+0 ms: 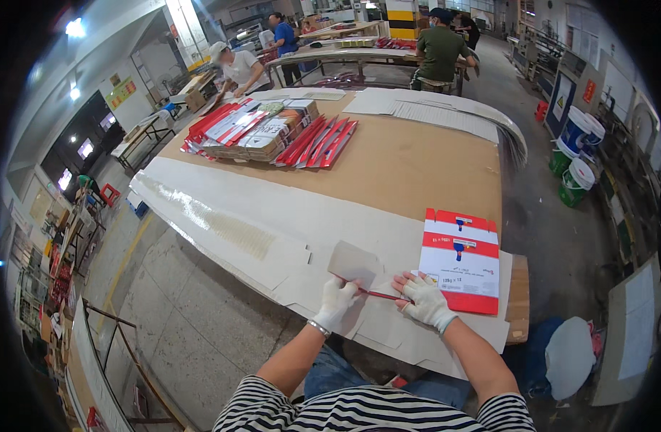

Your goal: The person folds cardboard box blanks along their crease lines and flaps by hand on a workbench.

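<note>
Worktop (pixel 402 173): it stretches far ahead of me, a broad brown board showing in the middle; working low and pressing straight down, rather than tugging sideways, seems the steadiest way to handle thin card here.
Pale sheets (pixel 294 209): they lie under my hands and run out to the left, giving room for a sideways swing; their near edge curves close in front of my body, so I should keep the work from sliding toward me, and their overlapping edges could snag it.
Carton stack (pixel 255 144): it sits well apart, on the far left of the board, with red folded pieces (pixel 323 144) fanned beside it, so it leaves my elbows alone.
Printed carton (pixel 456 252): red and white, lying flat at my right; my right hand overlaps its left side in this view, which limits moving that way.
Right hand (pixel 425 299): gloved in white, palm down, fingers stretched out; I can't tell whether the thumb side grips anything.
Left hand (pixel 336 302): gloved too, its fingers closed in a pinch on the thin red strip.
Grey card (pixel 354 263): just beyond my left fingers; even pressure should spare it a crease.
Thin red strip (pixel 381 294): it spans between my hands, best kept straight and level.
</note>
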Demonstrator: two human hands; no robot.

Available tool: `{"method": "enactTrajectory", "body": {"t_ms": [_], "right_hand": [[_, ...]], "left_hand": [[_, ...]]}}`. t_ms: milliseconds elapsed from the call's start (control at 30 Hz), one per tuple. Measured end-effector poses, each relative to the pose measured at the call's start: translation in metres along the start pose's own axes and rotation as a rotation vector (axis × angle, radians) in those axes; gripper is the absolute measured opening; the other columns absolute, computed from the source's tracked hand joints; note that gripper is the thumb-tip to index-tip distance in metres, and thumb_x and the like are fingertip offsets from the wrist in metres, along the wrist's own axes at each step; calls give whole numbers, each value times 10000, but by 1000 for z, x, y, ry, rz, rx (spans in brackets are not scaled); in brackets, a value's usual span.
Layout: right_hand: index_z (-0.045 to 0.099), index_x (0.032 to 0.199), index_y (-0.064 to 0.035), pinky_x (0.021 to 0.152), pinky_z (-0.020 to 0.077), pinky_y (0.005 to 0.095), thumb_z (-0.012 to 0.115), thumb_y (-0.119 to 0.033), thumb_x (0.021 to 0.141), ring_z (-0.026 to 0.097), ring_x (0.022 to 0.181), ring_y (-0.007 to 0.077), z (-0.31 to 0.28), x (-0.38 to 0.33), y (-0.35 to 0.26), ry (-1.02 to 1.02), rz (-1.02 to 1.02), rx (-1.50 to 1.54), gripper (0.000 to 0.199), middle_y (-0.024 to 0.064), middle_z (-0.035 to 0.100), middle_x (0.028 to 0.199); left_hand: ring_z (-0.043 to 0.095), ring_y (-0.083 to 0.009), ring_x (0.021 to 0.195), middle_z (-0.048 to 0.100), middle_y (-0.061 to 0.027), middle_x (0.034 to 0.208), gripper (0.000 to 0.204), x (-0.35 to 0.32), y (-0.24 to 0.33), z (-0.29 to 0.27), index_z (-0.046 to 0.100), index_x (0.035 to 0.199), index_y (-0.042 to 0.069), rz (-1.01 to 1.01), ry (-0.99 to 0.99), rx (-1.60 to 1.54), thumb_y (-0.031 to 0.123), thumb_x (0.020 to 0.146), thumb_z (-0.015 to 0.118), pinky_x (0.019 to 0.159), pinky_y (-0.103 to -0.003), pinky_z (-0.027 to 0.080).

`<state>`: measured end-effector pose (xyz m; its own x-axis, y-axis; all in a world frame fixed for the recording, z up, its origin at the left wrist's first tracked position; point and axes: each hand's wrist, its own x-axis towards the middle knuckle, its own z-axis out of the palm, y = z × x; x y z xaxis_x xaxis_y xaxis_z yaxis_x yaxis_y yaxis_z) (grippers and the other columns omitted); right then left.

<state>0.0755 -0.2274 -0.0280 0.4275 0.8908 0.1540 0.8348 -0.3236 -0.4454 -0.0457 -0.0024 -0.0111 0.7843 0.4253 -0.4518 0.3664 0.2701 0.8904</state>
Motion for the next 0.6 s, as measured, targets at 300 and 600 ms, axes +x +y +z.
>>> {"method": "enactTrajectory", "body": {"t_ms": [300,600], "right_hand": [[545,1334,-113,1147,235,472,608,-345,853,380,1366,293,-7,5,5,3,-22,14,538,78,491,1423],[489,1364,-119,1104,303,531,528,-124,854,416,1347,284,-33,-44,29,74,-113,-329,511,66,476,1431]], "left_hand": [[484,-372,1236,471,-247,1337,693,32,-13,52,274,1468,8,796,65,365,-20,842,569,1014,-406,407],[266,-354,1428,264,-189,1539,702,62,-13,29,237,1495,48,1147,-292,1070,-45,832,448,1139,-457,273]]}}
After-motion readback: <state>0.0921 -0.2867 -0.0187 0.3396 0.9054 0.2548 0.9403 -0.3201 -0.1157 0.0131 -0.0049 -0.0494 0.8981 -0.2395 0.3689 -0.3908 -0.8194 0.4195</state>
